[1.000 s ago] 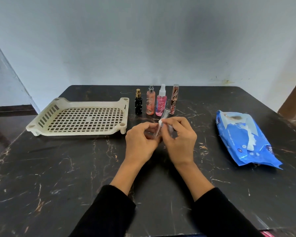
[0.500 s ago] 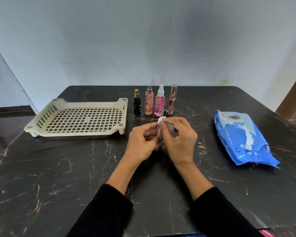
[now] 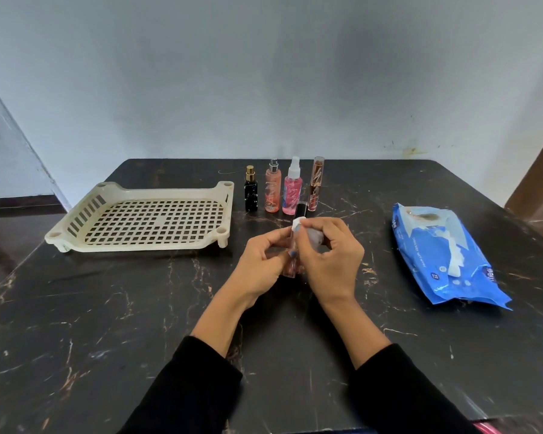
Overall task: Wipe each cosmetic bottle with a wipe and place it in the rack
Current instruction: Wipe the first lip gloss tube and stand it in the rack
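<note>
White wipe (image 3: 297, 224) bunched in your right hand (image 3: 329, 258), and you have it pressed to the upper part of the slim clear bottle (image 3: 292, 249), which is off the counter (image 3: 138, 324) between both hands, roughly upright. Your left hand (image 3: 261, 264) has its fingers curled round the bottle's lower half; your right fingers are pinched on the wipe against the glass. Hold firm low down and turn the bottle with the left while the wipe runs along its length, so every side gets covered, black cap (image 3: 301, 209) included. It looks slick and narrow, so don't loosen the lower grip. Four more bottles stand in a row behind: black (image 3: 251, 195), peach (image 3: 272, 191), pink (image 3: 292, 192) and a thin tube (image 3: 316, 186). Cream rack (image 3: 76, 242) sits to your left with nothing in it, so this looks like the first one.
</note>
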